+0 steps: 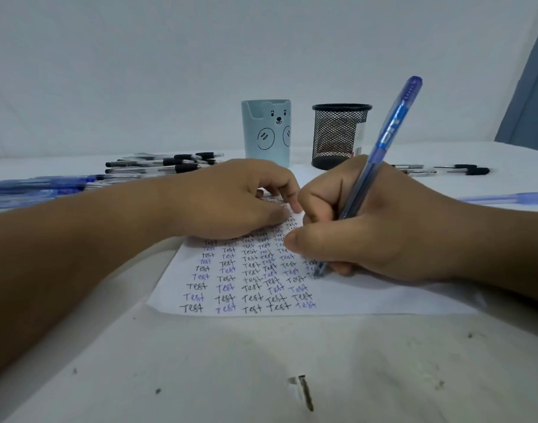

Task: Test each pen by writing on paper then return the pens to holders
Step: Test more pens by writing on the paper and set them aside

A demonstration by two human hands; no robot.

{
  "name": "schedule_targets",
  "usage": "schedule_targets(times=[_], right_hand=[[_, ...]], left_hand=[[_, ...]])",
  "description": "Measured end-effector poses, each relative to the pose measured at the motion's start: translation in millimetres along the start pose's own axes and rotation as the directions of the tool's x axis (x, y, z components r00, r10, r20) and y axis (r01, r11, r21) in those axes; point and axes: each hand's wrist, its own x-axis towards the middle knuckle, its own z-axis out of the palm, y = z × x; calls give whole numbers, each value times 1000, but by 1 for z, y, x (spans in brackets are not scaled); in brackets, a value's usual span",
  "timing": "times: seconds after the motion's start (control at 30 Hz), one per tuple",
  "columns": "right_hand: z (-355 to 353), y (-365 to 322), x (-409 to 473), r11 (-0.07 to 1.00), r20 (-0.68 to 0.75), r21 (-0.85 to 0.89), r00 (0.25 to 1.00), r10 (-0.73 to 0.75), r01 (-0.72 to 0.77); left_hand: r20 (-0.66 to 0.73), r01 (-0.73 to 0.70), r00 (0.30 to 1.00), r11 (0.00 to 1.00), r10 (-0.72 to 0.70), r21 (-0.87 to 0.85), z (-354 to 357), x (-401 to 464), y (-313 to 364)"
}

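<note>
Now: right hand (380, 227) grips blue pen (371, 178), nib on paper (368, 297).
Left hand (231, 199) flat, pinning sheet; use light, even pressure.

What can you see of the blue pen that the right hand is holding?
The blue pen has a translucent blue barrel with a white printed label and a rounded blue cap end pointing up and to the right. It looks like plastic. It leans steeply, its tip down on the paper beside the rows of written "Test". The right hand grips its lower part.
</note>
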Motion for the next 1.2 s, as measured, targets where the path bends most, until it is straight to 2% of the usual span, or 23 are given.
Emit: schedule_targets(times=[0.17,0.37,1.2], right_hand=[[1,-2,-1,998,-3,-61,1000,-14,14],[1,-1,-3,1000,18,-9,1000,-1,1],[-1,0,0,988,39,-135,996,-76,81]], left_hand=[[-10,2,1000,1000,-2,16,1,0,1],[7,7,1000,1000,-7,16,1,-1,3],[3,-12,1000,1000,12,19,2,1,-2]])
